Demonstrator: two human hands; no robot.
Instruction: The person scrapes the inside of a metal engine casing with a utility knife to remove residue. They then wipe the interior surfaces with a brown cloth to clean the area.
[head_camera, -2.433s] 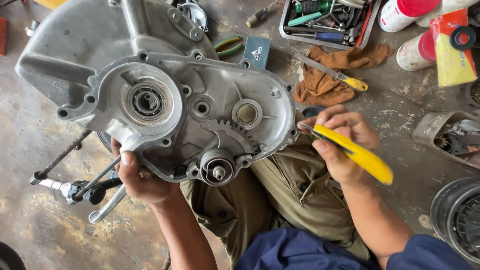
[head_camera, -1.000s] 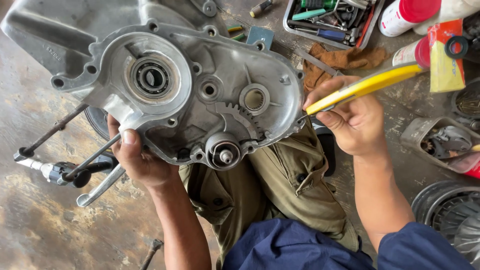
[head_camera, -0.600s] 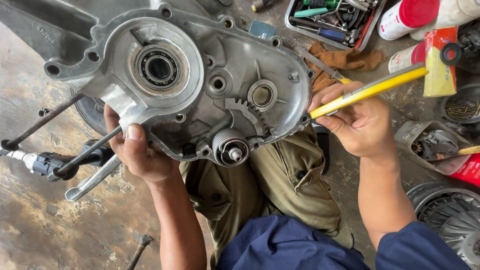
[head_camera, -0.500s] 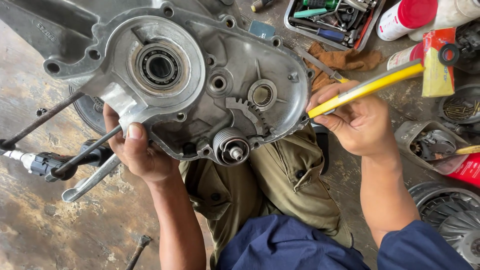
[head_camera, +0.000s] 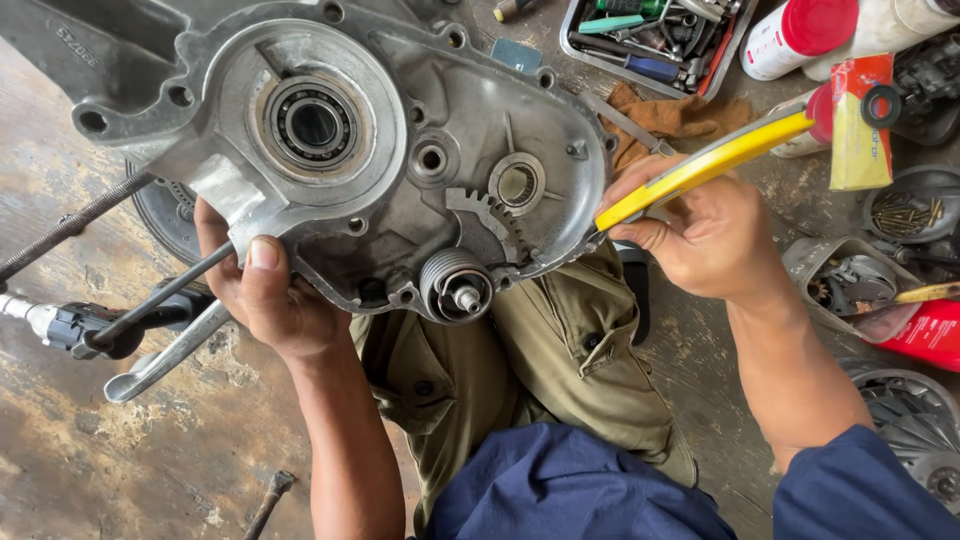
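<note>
Left hand (head_camera: 268, 300) gripping, thumb up — right hand (head_camera: 705, 235) fisted.

Single head-worn view, looking steeply down at close range onto the person's lap and the concrete floor (head_camera: 110, 470).

The camera sits above and just behind the work, facing down and slightly forward; the grey engine crankcase (head_camera: 400, 150) fills the upper-centre frame, near enough that its top and left ends are cut off. The left hand (head_camera: 262, 300) enters from bottom centre, the right hand (head_camera: 705, 235) from the lower right corner. The tool tray (head_camera: 655, 40) lies along the top edge, farthest from the lens. No second view shares the scene.
</note>
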